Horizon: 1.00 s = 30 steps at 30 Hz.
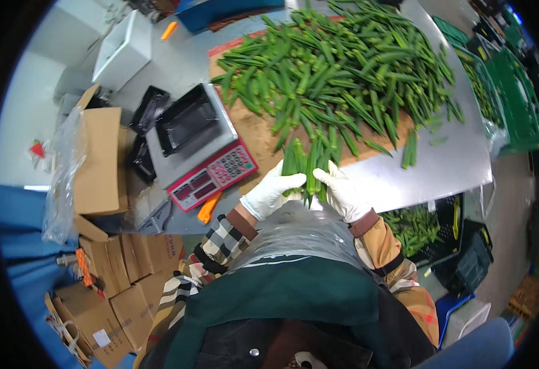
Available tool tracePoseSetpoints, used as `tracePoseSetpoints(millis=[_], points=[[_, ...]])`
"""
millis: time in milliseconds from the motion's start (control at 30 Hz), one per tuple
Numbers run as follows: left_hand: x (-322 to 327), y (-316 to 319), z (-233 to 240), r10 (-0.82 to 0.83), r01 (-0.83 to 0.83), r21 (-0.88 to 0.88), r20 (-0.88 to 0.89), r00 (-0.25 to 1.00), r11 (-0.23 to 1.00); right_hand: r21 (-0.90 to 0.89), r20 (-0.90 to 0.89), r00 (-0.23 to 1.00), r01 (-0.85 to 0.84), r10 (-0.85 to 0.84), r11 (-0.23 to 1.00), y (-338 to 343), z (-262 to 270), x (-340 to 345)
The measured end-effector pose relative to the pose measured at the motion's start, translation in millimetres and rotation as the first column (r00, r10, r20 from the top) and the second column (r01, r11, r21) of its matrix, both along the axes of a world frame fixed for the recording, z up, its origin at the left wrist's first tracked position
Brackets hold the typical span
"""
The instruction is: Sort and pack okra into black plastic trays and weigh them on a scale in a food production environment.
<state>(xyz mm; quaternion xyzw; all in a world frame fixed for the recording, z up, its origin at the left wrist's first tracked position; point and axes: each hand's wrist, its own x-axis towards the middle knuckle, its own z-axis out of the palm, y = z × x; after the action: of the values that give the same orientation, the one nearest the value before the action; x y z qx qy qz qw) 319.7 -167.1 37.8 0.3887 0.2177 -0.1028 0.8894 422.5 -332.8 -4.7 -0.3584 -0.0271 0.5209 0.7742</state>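
Observation:
My left hand (276, 190), in a white glove, grips several green okra pods (293, 161) at the near edge of the steel table. Close on its right, my right hand (341, 190), gloved too, is closed around more okra pods (315, 166); the two bunches nearly touch. Beyond both hands a large heap of okra (334, 74) lies on a brown cardboard sheet (253, 133). Left of the hands stands a digital scale (212, 175) with a red keypad panel, bearing a black plastic tray (189, 122) that looks to hold no okra.
More black trays (150, 108) lie left of the scale, near an open cardboard box (98, 161) and a white foam box (124, 50). An orange-handled tool (209, 207) lies below the scale. A black crate of okra (414, 228) and green crates (514, 97) stand at right.

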Motion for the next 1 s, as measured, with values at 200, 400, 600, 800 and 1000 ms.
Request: tracePoseSetpoints(millis=[200,400,600,800,1000], points=[[-21.5,99.9,65.3,-0.060,0.035,0.284,0.082,0.995,0.958,0.021,0.139,0.990,0.004,-0.007,1.000,112.9,23.3,-26.9],[-37.6,237.2,131.0,-0.101,0.095,0.605,-0.024,0.995,0.790,0.268,0.175,0.984,-0.016,-0.033,0.963,271.1,68.0,-49.4],[-15.7,293.6,105.8,-0.306,0.270,0.801,-0.115,0.945,0.534,0.135,0.046,0.965,-0.262,0.258,0.956,299.8,69.2,-35.9],[-43.9,315.9,54.4,-0.163,0.103,0.903,-0.037,0.986,0.418,0.051,0.126,0.980,-0.161,0.153,0.986,174.8,19.8,1.2],[-101.4,269.5,42.8,0.384,-0.490,0.863,0.498,0.778,-0.125,-0.394,0.248,0.947,0.290,-0.203,0.872,-2.2,-44.9,12.1]])
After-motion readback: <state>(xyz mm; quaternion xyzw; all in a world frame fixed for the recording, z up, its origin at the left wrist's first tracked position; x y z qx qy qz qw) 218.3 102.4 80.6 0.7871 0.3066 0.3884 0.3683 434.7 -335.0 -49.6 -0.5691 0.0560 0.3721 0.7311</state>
